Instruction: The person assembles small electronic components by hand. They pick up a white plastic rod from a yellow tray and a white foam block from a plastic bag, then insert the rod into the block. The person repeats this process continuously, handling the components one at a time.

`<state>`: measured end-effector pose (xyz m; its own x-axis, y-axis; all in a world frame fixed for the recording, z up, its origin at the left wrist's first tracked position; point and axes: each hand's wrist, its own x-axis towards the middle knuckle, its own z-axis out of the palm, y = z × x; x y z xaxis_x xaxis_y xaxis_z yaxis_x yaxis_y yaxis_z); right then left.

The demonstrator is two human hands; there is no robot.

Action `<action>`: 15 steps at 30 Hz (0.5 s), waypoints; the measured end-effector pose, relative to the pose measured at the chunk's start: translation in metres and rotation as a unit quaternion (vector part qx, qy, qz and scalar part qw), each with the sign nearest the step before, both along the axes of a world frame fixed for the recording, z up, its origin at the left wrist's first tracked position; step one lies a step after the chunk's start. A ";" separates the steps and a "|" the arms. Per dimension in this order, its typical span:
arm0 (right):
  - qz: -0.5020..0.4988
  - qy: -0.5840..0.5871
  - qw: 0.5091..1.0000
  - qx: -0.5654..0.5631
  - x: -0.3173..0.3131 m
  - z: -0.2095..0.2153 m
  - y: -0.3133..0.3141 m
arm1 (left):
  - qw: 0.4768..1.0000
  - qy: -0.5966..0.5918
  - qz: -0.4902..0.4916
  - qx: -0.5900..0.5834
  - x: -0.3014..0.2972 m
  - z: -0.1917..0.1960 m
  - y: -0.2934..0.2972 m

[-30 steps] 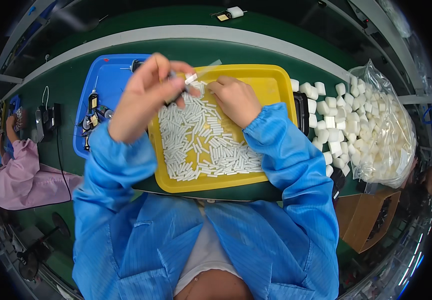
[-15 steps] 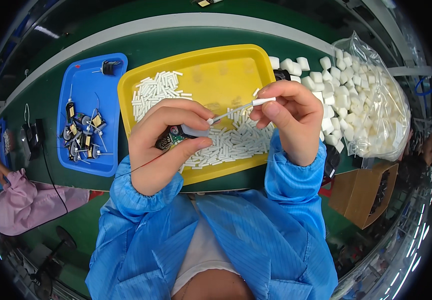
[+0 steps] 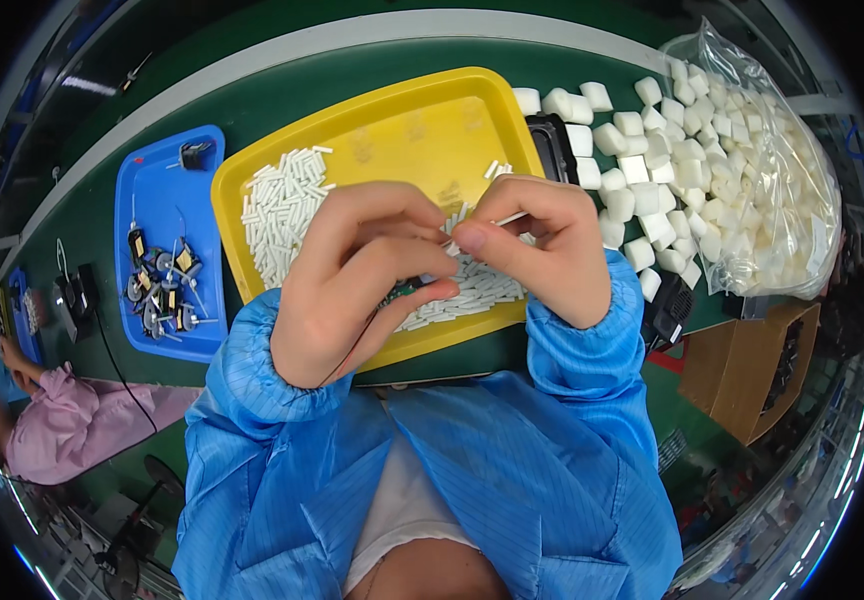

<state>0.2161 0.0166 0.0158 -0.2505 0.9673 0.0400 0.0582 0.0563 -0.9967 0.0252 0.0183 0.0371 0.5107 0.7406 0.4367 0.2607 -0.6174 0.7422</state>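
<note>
Green-faced, a circuit board (image 3: 400, 291) is held in the left hand's (image 3: 337, 285) curled fingers above the yellow tray (image 3: 407, 115); between the right hand's (image 3: 557, 245) fingers, now brought closer, a mostly hidden slim white piece (image 3: 513, 216) is pinched, so one assembly is seemingly shared.

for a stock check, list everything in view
Yellow tray: one, yellow, bench centre
Small tubes: many, white, in yellow tray
Blue tray: one, blue, left of yellow tray
Wired parts: several, mainly black, in blue tray
Blocks: many, white, right bench and bag
Bag: one, clear, far right
Box: one, brown, lower right
Bench: one, green, under trays
Co-worker: one, pink sleeve, far left
Circuit part: one, green, in left grip, mostly hidden
Left grip: one, bare, over yellow tray
Right grip: one, bare, beside left grip, hold unclear
Sleeves: two, blue, both forearms
</note>
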 end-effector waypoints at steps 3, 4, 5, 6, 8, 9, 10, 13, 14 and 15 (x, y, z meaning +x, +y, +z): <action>-0.002 0.034 0.998 -0.047 0.004 -0.007 0.001 | 1.000 -0.004 -0.028 0.007 0.007 -0.010 0.003; 0.023 0.007 0.999 -0.044 0.008 -0.007 0.004 | 0.999 0.014 -0.013 0.035 0.007 -0.009 0.007; -0.020 -0.029 0.999 0.013 0.014 -0.010 0.010 | 0.999 0.007 0.022 -0.043 0.005 -0.013 0.008; -0.062 -0.065 0.994 0.069 0.021 -0.015 0.017 | 0.991 0.001 0.058 -0.121 0.002 -0.018 0.007; -0.152 -0.237 0.946 0.160 0.041 -0.018 0.043 | 0.940 -0.060 0.146 -0.302 -0.001 -0.020 0.006; -0.203 -0.371 0.886 0.190 0.053 -0.015 0.061 | 0.927 -0.121 0.148 -0.322 -0.007 -0.029 0.007; -0.213 -0.467 0.842 0.166 0.066 -0.026 0.074 | 0.919 -0.143 0.145 -0.337 -0.012 -0.032 0.010; -0.178 -0.642 0.740 0.098 0.076 -0.052 0.107 | 0.902 -0.177 0.190 -0.344 -0.017 -0.037 0.012; -0.144 -0.646 0.742 0.110 0.083 -0.061 0.117 | 0.898 -0.184 0.210 -0.340 -0.019 -0.038 0.013; -0.109 -0.649 0.743 0.122 0.096 -0.069 0.124 | 0.890 -0.206 0.184 -0.362 -0.020 -0.038 0.014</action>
<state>0.3125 0.1408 -0.0534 -0.0698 0.9942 0.0819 0.9958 0.0743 -0.0543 0.0052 0.0320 -0.0008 0.0816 0.9881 -0.1303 -0.0397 0.1338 0.9902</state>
